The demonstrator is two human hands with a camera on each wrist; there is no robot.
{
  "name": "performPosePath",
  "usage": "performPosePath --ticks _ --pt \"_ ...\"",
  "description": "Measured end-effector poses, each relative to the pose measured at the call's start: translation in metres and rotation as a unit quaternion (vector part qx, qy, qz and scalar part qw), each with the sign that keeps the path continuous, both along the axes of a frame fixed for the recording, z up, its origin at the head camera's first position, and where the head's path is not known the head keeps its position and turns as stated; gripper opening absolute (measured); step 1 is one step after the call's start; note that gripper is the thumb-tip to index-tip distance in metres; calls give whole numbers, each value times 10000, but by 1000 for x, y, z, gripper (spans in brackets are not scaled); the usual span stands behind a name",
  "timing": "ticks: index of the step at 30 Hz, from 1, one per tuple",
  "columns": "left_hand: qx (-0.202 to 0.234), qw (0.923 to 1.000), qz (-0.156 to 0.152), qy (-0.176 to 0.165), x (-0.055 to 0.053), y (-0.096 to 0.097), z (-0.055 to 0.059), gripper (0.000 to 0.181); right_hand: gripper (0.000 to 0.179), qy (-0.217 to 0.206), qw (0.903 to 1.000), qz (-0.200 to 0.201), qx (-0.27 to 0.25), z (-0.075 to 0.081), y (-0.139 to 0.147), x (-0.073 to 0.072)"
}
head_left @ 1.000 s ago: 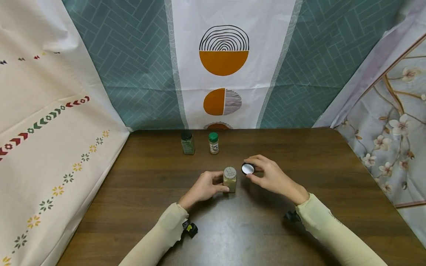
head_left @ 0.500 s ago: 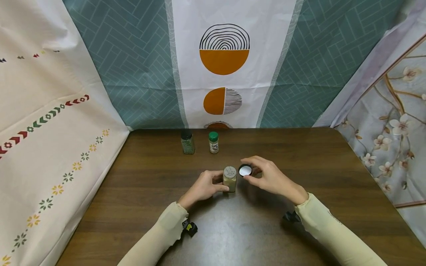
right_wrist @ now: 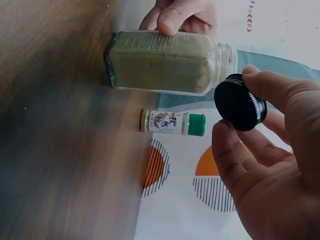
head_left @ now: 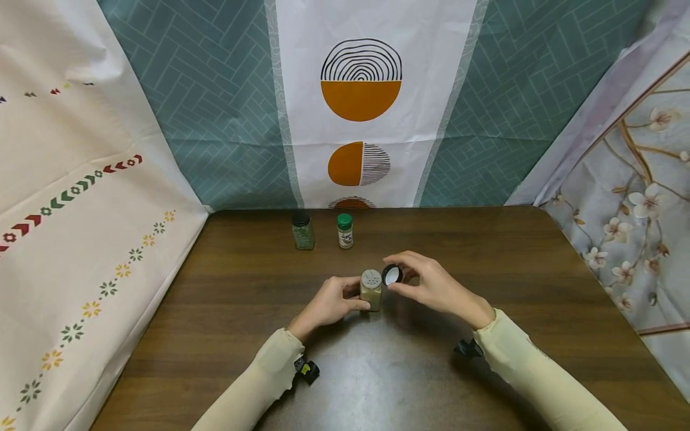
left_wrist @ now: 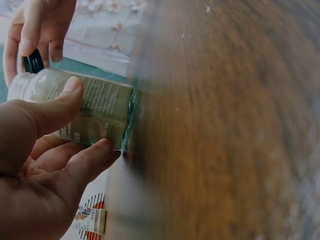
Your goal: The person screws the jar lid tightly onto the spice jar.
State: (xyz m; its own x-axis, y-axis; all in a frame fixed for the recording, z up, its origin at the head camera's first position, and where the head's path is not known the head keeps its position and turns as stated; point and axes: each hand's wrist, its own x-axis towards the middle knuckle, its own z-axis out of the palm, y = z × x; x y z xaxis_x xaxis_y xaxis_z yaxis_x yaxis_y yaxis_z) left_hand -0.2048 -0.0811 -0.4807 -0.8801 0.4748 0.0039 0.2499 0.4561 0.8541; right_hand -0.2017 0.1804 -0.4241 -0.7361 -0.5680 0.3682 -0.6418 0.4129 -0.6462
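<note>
A square glass spice jar point(head_left: 371, 294) of greenish-brown powder stands upright on the table, a perforated shaker top over its mouth. My left hand point(head_left: 330, 302) grips it from the left, with the thumb on the near side and fingers behind, as the left wrist view shows. Between thumb and fingertips my right hand point(head_left: 431, 284) pinches a black screw cap point(right_wrist: 240, 102), tilted so that its white inside faces the head camera. The cap hangs just right of the jar's top; whether they touch I cannot tell.
Behind the hands stand a small shaker bottle point(head_left: 345, 232) with a green lid and a dark-lidded jar point(head_left: 303, 232) of green flakes. The wooden table point(head_left: 259, 269) meets a patterned cloth point(head_left: 361, 161) at its back edge. More cloths hang at both sides.
My right hand has moved left with the cap, from a gap beside the jar to right next to its top. The left hand and the jar stay in place.
</note>
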Motion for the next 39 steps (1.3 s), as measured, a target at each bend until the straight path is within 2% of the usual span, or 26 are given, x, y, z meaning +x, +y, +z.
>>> performPosePath --ticks 6,12,31,39 --pt "-1 10000 -9 37 -1 -1 -1 59 47 -36 9997 155 -180 -1 -6 -2" --pt "5 9999 -147 25 -1 -2 0 59 49 -119 9997 94 -194 -3 -10 -1" --pt "-207 9977 -171 618 0 -4 1 63 50 -300 9988 -84 -382 -2 -5 5" --pt "-175 9964 -150 822 -1 -4 2 61 50 -342 9981 38 -510 -4 -4 5"
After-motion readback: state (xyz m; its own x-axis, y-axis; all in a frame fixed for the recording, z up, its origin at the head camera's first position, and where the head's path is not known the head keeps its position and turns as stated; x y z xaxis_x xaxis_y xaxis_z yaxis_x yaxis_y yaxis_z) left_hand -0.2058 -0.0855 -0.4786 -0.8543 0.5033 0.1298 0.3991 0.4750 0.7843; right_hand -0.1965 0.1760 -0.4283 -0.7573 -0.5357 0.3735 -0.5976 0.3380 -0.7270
